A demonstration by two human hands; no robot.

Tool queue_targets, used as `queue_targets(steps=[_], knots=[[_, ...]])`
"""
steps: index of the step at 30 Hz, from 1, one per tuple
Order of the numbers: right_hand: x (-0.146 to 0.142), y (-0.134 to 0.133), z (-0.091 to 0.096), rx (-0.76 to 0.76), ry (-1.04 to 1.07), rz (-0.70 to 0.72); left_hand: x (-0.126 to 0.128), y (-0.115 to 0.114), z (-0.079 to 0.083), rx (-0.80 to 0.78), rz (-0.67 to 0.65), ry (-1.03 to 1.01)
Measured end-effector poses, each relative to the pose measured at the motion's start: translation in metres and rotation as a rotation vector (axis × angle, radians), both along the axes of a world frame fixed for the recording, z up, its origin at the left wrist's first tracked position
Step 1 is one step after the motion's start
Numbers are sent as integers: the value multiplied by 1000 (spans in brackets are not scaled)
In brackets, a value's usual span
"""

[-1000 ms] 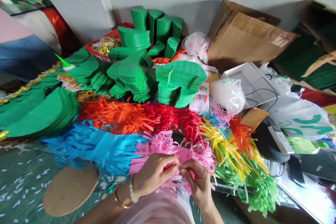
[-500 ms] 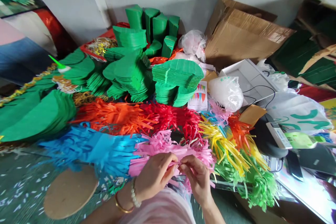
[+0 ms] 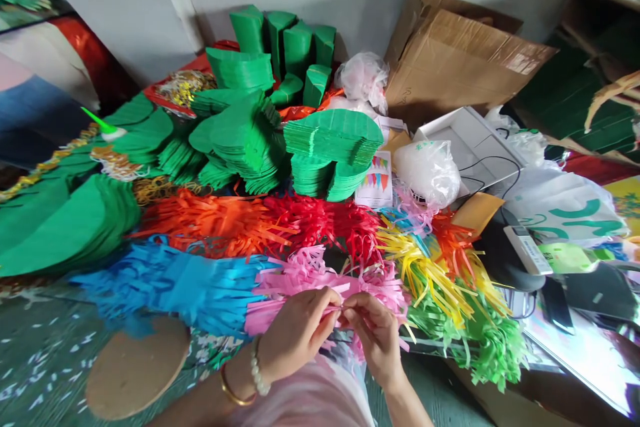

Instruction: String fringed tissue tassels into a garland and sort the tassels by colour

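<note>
My left hand [image 3: 295, 333] and my right hand [image 3: 375, 337] meet at the bottom middle, fingertips pinched together on a piece of pink paper fringe [image 3: 305, 280]. The pink fringe lies in a heap just beyond my fingers. Blue fringe [image 3: 170, 283] lies to its left. Behind it run orange fringe [image 3: 215, 220] and red fringe [image 3: 325, 223]. A mixed yellow and green fringe bundle [image 3: 450, 307] lies to the right. My left wrist carries a pearl bracelet and a gold bangle.
Stacks of green cut paper [image 3: 330, 147] crowd the back of the table. A brown oval board [image 3: 135, 367] lies at the front left. Cardboard boxes [image 3: 460, 60], plastic bags [image 3: 430, 170], a white tray [image 3: 475, 143] and cables fill the right side.
My hands stay pinched on the pink fringe; they shift only slightly as the view tilts a little.
</note>
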State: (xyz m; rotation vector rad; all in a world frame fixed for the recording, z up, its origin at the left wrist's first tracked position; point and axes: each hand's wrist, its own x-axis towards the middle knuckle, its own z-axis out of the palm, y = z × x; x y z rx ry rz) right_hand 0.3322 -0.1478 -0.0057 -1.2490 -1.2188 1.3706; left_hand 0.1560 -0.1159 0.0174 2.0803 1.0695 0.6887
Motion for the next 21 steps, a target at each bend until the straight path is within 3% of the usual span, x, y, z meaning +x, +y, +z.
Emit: queue_targets(steps=[8, 21], knots=[[-1, -1, 7, 52, -73, -1, -1, 0, -1, -26, -9, -20], [1, -5, 2, 69, -49, -8, -2, -2, -4, -42, -37, -27]])
